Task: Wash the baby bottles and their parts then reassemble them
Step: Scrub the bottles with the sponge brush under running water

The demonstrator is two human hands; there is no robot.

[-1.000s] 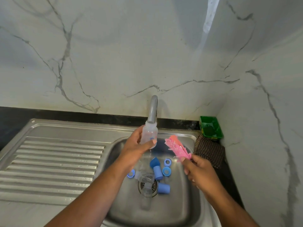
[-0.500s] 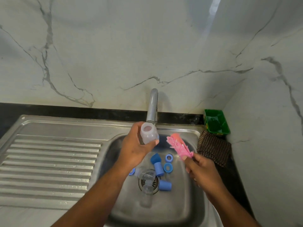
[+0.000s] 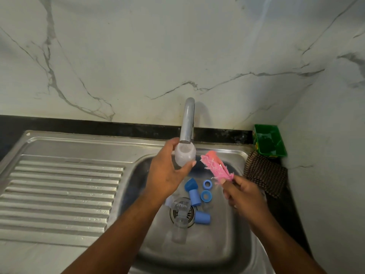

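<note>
Just above the middle of the frame, our left hand grips a clear baby bottle, fingers and thumb curled round its body. The bottle's upper end sits right under the spout of the grey tap. We cannot tell whether water is running.

To the right of it, our right hand pinches the lower end of a frayed pink scrubber, which slants up and left toward the bottle without touching it.

Below both hands, in the steel sink, lie three blue caps and two blue rings. A second clear bottle lies across the drain.

At the right edge of the frame, a green tub stands in the corner with a checked cloth just below it.
</note>
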